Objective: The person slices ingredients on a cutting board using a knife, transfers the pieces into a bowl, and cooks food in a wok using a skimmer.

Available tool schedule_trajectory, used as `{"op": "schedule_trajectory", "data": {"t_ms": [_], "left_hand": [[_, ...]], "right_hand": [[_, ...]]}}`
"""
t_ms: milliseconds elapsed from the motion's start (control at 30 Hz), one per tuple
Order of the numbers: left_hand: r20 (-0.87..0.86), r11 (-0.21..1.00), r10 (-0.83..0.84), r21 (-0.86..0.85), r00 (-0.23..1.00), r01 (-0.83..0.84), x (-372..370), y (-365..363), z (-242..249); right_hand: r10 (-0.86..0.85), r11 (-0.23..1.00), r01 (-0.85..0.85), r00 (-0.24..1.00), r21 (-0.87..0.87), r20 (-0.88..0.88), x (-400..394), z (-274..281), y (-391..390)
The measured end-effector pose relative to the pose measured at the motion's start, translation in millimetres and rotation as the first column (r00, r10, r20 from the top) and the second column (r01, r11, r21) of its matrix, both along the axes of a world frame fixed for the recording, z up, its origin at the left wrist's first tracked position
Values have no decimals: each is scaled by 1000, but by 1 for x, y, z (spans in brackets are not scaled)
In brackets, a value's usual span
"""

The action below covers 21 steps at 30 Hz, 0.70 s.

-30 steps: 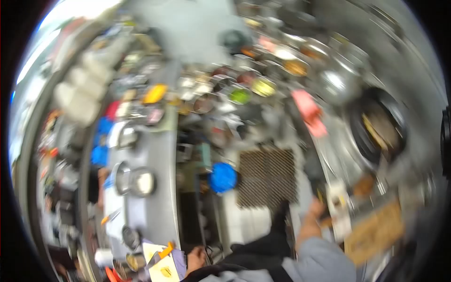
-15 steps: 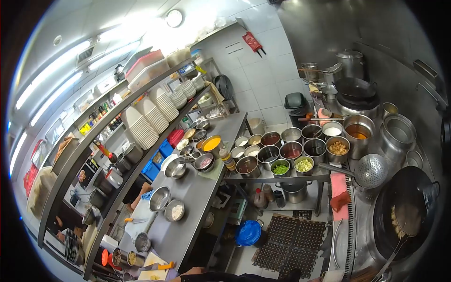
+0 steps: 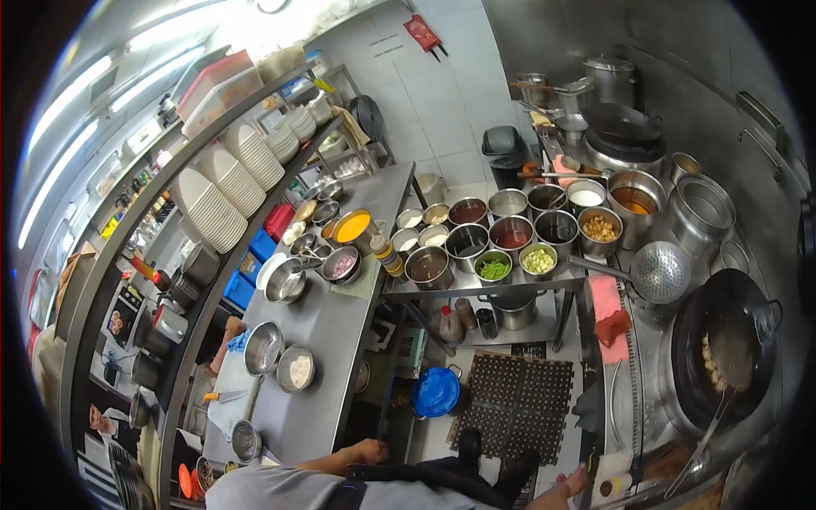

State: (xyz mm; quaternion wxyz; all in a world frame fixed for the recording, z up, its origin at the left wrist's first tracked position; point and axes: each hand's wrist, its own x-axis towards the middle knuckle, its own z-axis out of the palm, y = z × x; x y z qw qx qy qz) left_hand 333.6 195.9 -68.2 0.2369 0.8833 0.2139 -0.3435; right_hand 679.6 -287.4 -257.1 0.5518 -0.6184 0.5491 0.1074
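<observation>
My left hand (image 3: 365,450) hangs beside the steel counter (image 3: 327,374), fingers curled in, and nothing shows in it. Low in the view, my right hand (image 3: 576,483) is at the front edge of the stove; its fingers are too small and partly hidden to read. To its right lie a bamboo brush (image 3: 671,461) and a pale cylinder (image 3: 614,484) with a dark end. The black wok (image 3: 693,395) sits on the stove, with a wide ladle (image 3: 727,361) and pale food pieces (image 3: 711,361) inside.
Several steel pots of sauces and chopped vegetables crowd a stand (image 3: 476,285). A perforated strainer (image 3: 660,272) rests beside the wok. Bowls (image 3: 295,369) and a knife (image 3: 225,395) are on the counter. A blue-lidded bucket (image 3: 436,392) and rubber mat (image 3: 514,399) are on the floor.
The view has tilted down and shifted right. My torso, feet and both hands now show at the bottom, and the orange-handled knife on the nearer cutting board has left the view.
</observation>
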Motion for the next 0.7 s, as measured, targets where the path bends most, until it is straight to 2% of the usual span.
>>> {"op": "schedule_trajectory", "data": {"t_ms": [33, 100, 133, 167, 200, 233, 267, 300, 333, 367, 400, 433, 467, 500, 533, 567, 633, 667, 700], "left_hand": [[-44, 1000, -29, 10, 999, 29, 7, 11, -5], [-29, 996, -51, 77, 998, 53, 30, 39, -7], [11, 987, -104, 125, 995, 102, 51, 47, 9], [91, 992, 0, 129, 996, -12, 64, 59, 5], [188, 982, 167, 55, 968, -180, 84, 61, 18], [294, 968, 238, 3, 926, -250, 103, 60, 33], [314, 959, 276, -33, 908, -280, 120, 65, 31], [337, 914, 405, -146, 850, -377, 128, 73, 6], [303, 922, 386, -149, 871, -356, 138, 71, 3], [284, 928, 371, -152, 884, -341, 156, 67, 0], [267, 942, 327, -172, 907, -289, 169, 57, -5], [217, 965, 248, -147, 944, -219, 180, 48, -8], [174, 981, 173, -122, 969, -153, 191, 39, -11], [160, 992, 81, -112, 984, -63, 202, 27, -16], [171, 985, 62, -171, 983, -32, 214, 13, -13], [186, 974, 48, -228, 981, -4, 229, -3, -6], [219, 963, 11, -263, 976, 48, 254, -21, -8], [203, 961, 11, -273, 979, 46, 268, -30, -6], [189, 959, 14, -281, 982, 41, 284, -40, -6]], "right_hand": [[28, 999, -30, 991, -13, -132, -11, 19, 1], [432, 884, -424, 902, -195, -5, -37, -6, -6], [637, 717, -600, 770, -355, -15, -41, -21, -12], [806, 541, -822, 567, -181, -168, -38, -36, -30], [933, 121, -894, 251, -431, -258, -38, -8, -26], [925, -340, -368, 32, -865, -378, -45, 11, -21], [862, 428, -674, 504, -602, 48, -33, 157, 30], [919, 293, -664, 395, -688, 10, -20, 164, 24], [919, 349, -546, 359, -762, 165, -12, 214, 26], [830, 530, -524, 480, -666, 284, -1, 258, 28], [840, 475, -514, 506, -714, 195, 10, 307, 22], [793, 507, -369, 553, -779, 255, 25, 308, -1], [747, 491, -195, 595, -849, 296, 35, 345, -7], [727, 451, -52, 600, -891, 333, 51, 353, -28], [709, 389, -7, 641, -921, 294, 62, 377, -38], [755, 121, 84, 639, -989, 147, 78, 369, -66], [672, -115, -27, 734, -993, -98, 100, 350, -106], [665, -120, -22, 740, -992, -97, 108, 334, -127], [631, 22, -229, 758, -973, -164, 118, 316, -148]]}}
